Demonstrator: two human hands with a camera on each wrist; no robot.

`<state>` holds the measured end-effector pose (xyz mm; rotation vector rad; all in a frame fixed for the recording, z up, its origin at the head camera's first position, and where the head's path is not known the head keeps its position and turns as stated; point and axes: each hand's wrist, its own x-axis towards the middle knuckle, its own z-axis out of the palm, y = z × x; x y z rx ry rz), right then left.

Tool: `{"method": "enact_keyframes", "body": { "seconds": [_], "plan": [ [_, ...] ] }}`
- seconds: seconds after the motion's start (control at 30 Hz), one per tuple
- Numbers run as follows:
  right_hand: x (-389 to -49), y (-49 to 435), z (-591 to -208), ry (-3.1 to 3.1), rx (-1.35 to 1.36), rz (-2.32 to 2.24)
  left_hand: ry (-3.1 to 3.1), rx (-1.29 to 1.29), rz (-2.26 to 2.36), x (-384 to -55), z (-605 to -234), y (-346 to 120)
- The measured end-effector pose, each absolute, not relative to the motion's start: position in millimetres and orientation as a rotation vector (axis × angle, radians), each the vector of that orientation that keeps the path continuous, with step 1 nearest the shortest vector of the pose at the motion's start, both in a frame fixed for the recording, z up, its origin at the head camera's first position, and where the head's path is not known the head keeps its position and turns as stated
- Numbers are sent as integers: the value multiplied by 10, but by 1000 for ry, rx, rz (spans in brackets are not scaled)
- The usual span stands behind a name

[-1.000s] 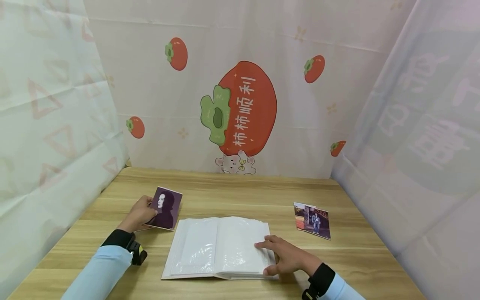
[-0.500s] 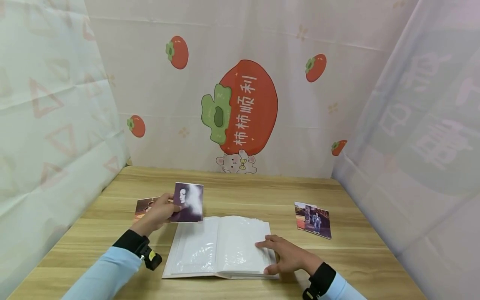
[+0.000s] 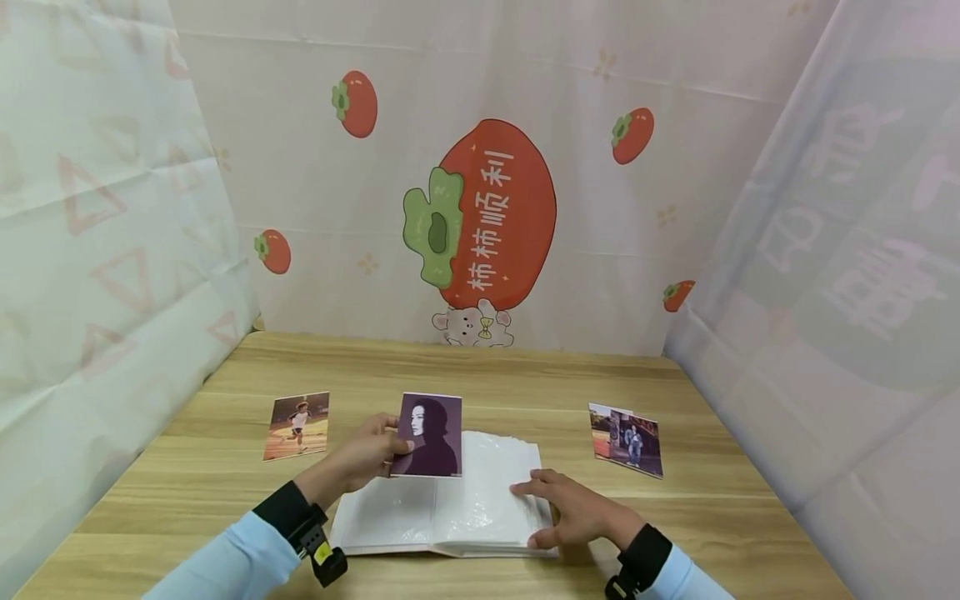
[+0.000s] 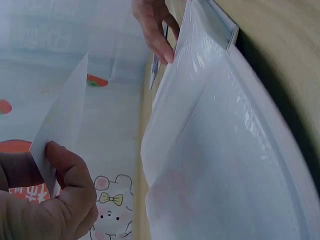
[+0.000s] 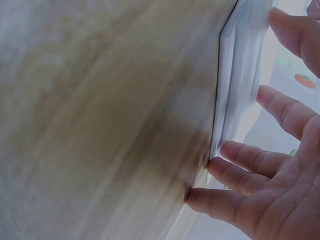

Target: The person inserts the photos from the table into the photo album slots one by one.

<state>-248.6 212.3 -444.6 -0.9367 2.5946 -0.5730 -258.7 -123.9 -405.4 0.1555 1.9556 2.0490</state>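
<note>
My left hand [image 3: 367, 454] pinches a purple portrait photo [image 3: 433, 437] by its left edge, thumb in front, and holds it up over the far part of an open photo album [image 3: 491, 500]. In the left wrist view the white back of the photo [image 4: 67, 105] stands tilted above the clear page sleeves [image 4: 225, 145]. My right hand [image 3: 573, 508] rests with spread fingers on the album's right page and edge. From the right wrist view, its fingertips [image 5: 232, 150] touch the side of the album's stacked pages and cover. The photo hides the upper middle of the album.
A photo of a running child [image 3: 297, 426] lies on the wooden table [image 3: 187, 500] at the left. Two overlapping photos [image 3: 633, 442] lie at the right. A fabric backdrop [image 3: 300, 183] with printed persimmons closes off the back; sheets hang on both sides.
My left hand has carried the portrait photo rightward from the left side to over the album, uncovering the running-child photo. My right hand has stayed in place on the album.
</note>
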Motion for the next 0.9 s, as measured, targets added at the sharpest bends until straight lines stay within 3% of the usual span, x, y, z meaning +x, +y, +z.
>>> {"method": "enact_keyframes", "body": {
  "seconds": [0.47,0.6,0.77,0.9],
  "plan": [
    [-2587,2101,-4332,2677,-1038,-625,1931,212,2050,-2463,-4082,-1094],
    [-2665,1994,-4150,2689,-1050,-972,1928,230,2051,-2456,-4075,-1078],
    [-2711,1777,-3916,2348,-793,-1494,1913,270,2049,-2441,-4075,-1045],
    [-2827,1642,-3965,2097,-662,-1716,1905,289,2052,-2412,-4060,-1005]
  ]
}}
